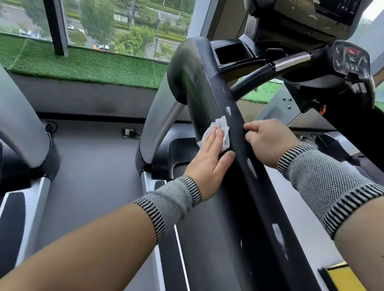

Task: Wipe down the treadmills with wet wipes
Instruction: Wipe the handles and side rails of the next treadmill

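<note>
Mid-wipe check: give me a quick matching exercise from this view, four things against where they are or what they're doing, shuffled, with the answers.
Things:
1. left hand
2. right hand
3. wet wipe
4. artificial turf

Places or states:
A. lines the window ledge
B. pinned flat against the black handrail
C. fingers straight, pressing the wipe
D. fingers curled on the handrail's far side

Pairs: 1-C, 2-D, 3-B, 4-A

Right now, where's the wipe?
In the head view, centre frame: the wipe lies flat under the left hand on the black handrail, just left of the right hand.
</note>
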{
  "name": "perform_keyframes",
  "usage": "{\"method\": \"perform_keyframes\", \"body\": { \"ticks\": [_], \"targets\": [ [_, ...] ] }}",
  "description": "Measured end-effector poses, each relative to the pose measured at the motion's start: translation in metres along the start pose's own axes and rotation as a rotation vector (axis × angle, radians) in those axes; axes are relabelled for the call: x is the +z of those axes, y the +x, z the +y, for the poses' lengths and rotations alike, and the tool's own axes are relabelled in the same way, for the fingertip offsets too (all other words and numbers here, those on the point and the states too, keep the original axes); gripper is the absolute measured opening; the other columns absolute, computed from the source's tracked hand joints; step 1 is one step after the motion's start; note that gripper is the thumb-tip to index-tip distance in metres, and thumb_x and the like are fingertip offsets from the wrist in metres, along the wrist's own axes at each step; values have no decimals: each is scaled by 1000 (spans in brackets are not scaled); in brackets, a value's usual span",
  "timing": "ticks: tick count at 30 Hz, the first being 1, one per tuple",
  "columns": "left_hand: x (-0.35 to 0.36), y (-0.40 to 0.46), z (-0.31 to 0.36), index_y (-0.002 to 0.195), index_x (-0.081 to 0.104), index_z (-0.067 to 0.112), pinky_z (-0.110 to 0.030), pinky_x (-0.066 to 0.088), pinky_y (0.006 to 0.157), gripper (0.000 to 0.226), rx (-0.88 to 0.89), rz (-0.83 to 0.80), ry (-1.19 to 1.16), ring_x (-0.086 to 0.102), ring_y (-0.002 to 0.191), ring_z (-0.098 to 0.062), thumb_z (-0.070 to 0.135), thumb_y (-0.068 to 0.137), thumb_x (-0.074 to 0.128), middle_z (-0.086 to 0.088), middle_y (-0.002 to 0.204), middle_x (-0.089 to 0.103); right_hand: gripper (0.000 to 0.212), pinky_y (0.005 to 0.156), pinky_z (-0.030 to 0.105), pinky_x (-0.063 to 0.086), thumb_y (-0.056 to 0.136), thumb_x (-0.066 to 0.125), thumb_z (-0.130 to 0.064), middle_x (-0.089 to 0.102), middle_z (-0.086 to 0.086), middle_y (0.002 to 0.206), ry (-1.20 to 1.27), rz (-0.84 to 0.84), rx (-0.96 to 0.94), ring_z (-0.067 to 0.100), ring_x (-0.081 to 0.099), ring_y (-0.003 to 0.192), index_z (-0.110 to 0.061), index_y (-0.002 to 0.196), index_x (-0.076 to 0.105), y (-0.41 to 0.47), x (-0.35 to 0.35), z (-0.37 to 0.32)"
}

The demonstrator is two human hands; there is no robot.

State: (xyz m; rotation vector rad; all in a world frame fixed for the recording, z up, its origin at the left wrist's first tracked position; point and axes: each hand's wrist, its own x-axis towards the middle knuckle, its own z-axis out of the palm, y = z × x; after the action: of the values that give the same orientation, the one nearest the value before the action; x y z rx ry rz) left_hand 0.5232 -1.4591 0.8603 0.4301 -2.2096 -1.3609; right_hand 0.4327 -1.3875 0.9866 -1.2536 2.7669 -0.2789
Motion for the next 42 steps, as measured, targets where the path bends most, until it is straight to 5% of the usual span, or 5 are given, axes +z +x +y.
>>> {"method": "perform_keyframes", "body": {
  "ticks": [8,14,29,34,42],
  "targets": [
    [36,-55,-7,152,-7,11,-7,-10,109,88,-59,-23,-64,-19,142,1,61,85,20,9,155,-18,34,107,35,36,96,44,-16,59,7,131,2,9,1,25,49,124,-10,125,61,-4,0,0],
    [22,-18,-5,152,-2,6,-25,-4,119,80,-163,40,-165,-10,146,-9,48,89,24,-4,161,-7,34,107,34,36,97,44,-18,58,6,132,0,18,15,25,49,124,-11,127,59,-8,2,-1],
    [25,-31,5,153,-3,12,-12,-10,112,76,-36,17,-21,-16,144,-3,52,96,28,3,159,-14,33,105,32,36,97,44,-19,61,8,128,-3,30,-15,25,51,122,-9,122,63,-9,3,0],
    [41,-74,-2,147,-13,20,-13,-11,113,88,109,-34,23,-23,141,2,76,84,13,10,154,-21,31,99,37,42,96,44,-19,67,13,115,10,44,-15,29,57,111,-3,110,68,-9,1,1],
    [23,-21,-5,152,-4,7,-21,-7,117,80,-101,31,-80,-14,145,-7,50,90,24,-2,160,-12,36,82,36,48,97,42,-26,70,12,89,-16,50,-3,29,61,90,-3,91,69,-5,1,0]
  ]
}}
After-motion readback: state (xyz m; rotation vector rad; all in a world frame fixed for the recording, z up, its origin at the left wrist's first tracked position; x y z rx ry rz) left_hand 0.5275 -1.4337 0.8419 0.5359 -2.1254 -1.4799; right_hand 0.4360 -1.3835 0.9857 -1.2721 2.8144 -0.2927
